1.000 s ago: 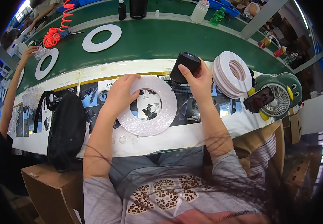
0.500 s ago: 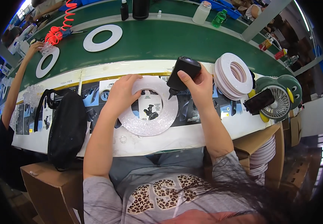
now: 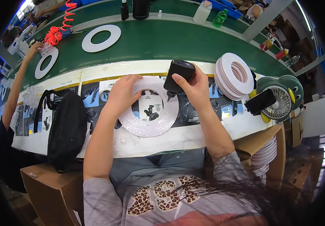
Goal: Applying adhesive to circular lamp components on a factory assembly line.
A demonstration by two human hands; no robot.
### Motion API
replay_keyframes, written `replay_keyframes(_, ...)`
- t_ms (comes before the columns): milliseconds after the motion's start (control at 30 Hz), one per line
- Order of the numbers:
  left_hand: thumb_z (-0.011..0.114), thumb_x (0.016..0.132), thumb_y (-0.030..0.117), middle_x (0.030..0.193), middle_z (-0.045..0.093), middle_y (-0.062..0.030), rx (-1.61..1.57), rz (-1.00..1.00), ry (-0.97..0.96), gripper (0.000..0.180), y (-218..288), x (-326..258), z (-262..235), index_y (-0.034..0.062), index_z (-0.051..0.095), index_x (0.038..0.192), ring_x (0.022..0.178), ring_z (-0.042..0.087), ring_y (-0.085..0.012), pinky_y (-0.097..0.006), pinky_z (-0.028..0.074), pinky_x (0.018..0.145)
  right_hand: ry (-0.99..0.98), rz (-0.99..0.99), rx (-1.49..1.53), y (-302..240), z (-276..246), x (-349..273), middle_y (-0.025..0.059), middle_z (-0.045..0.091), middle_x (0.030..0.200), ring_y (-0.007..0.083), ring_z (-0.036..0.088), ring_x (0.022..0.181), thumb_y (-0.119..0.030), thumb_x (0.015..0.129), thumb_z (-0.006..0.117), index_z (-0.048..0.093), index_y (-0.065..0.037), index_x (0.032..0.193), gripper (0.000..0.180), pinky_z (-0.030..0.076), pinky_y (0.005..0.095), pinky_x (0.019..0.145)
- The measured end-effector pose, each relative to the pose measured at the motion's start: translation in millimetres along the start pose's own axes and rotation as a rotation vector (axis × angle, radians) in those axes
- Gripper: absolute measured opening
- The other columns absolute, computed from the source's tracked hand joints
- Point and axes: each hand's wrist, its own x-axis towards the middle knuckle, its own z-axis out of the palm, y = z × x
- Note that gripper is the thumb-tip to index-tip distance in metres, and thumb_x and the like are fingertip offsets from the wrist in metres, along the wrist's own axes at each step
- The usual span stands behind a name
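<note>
Fingers clasping the black bottle (image 3: 180, 71), the right hand (image 3: 198, 86) has shifted the nozzle (image 3: 170, 96) inward, aiming it at the right side of the white ring (image 3: 147, 130), flat under the left hand (image 3: 121, 93), its pinch unclear.

1 black bag (image 3: 67, 128) lies at left, and 1 phone (image 3: 261, 101) sits against 1 green fan (image 3: 284, 101).

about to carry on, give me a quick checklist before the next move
1. Left grip on the flat, white, glittery ring: ok, at its upper left.
2. Right grip around the black, boxy bottle with narrow black nozzle: ok.
3. Nozzle pointing down at the ring: ok, at its right side.
4. Nozzle touching the ring: cannot tell.
5. Stack of flat, white rings apart from right grip: ok, to its right.
</note>
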Motion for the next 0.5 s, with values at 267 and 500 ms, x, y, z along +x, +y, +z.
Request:
replay_keyframes(267, 0.071, 0.072, 0.011, 0.110, 0.061, -0.0113, -0.001, 0.013, 0.016, 0.041, 0.1, 1.8, -1.0, 0.0087, 0.059, 0.111, 0.105, 0.056, -0.0290, -0.037, 0.046, 0.091, 0.003, 0.009, 0.000, 1.2, 1.9, 2.0, 0.0087, 0.066, 0.089, 0.0117, 0.064, 0.076, -0.018, 0.081, 0.074, 0.059, 0.003, 0.105, 0.035, 0.052, 0.0228, 0.067)
replay_keyframes(500, 0.072, 0.071, 0.011, 0.109, 0.061, -0.0114, 0.002, -0.002, 0.016, 0.042, 1.7, 0.9, -1.6, 0.0086, 0.059, 0.110, 0.104, 0.057, -0.0292, -0.038, 0.046, 0.090, -0.014, 0.090, 0.012, -3.5, -0.1, 1.5, 0.0098, 0.064, 0.099, 0.0141, 0.061, 0.090, -0.016, 0.081, 0.074, 0.057, 0.004, 0.110, 0.039, 0.050, 0.0273, 0.083)
